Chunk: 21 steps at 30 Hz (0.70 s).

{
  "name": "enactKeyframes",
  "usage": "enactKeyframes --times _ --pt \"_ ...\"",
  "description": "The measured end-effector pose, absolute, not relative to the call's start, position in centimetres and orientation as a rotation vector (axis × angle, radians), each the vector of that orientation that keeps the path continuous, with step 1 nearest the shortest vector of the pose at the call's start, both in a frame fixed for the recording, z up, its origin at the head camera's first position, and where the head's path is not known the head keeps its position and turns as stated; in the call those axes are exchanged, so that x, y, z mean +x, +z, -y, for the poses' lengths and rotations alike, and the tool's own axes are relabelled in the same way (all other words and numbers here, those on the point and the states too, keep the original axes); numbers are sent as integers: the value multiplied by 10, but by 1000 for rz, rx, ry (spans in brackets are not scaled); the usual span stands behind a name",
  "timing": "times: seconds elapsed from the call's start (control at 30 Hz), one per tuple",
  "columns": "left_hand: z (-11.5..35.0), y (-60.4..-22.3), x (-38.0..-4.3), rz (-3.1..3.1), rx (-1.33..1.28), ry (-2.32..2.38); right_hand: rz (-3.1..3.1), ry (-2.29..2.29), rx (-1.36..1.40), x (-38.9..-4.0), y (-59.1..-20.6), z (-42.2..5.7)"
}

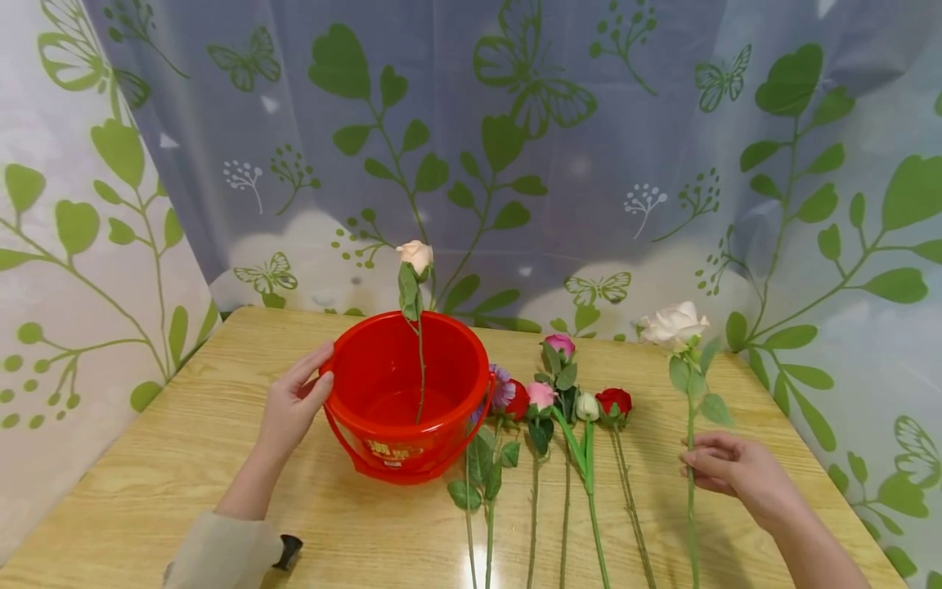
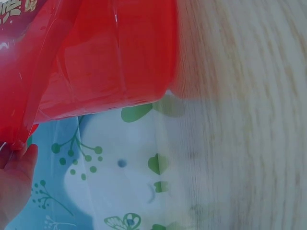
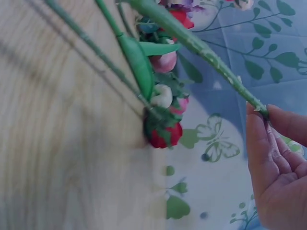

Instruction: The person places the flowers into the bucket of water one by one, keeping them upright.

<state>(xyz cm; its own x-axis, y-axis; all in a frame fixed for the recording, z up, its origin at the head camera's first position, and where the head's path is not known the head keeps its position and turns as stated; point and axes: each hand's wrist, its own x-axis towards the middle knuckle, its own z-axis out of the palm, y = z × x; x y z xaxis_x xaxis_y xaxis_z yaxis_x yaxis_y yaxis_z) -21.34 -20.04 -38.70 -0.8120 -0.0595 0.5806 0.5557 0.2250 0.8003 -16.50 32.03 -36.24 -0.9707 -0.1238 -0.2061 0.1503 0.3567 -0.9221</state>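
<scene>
A red plastic bucket (image 1: 412, 454) stands on the wooden table, its rim gripped on the left side by my left hand (image 1: 293, 409). In the left wrist view the fingertips (image 2: 29, 155) meet the bucket's edge (image 2: 120, 62) near the end of its handle. One pale peach rose (image 1: 415, 256) stands in the bucket, its bloom above the rim. To the right, my right hand (image 1: 743, 474) pinches the stem of a white rose (image 1: 673, 327) between thumb and fingers. That rose is upright, and its green stem (image 3: 206, 52) crosses the right wrist view.
Between bucket and right hand lie several flowers: a purple one (image 1: 503, 388), a pink rose (image 1: 540, 396), a magenta rose (image 1: 561, 344), a white tulip (image 1: 586, 406) and a red rose (image 1: 614, 401). A leaf-printed curtain (image 1: 456, 196) hangs behind the table (image 1: 353, 532).
</scene>
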Motion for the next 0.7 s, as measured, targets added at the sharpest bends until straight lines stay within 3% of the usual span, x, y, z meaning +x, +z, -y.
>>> enactKeyframes --times 0.7 --pt "190 -367 -199 2021 -453 -1603 -2338 -1865 -142 -177 -340 -282"
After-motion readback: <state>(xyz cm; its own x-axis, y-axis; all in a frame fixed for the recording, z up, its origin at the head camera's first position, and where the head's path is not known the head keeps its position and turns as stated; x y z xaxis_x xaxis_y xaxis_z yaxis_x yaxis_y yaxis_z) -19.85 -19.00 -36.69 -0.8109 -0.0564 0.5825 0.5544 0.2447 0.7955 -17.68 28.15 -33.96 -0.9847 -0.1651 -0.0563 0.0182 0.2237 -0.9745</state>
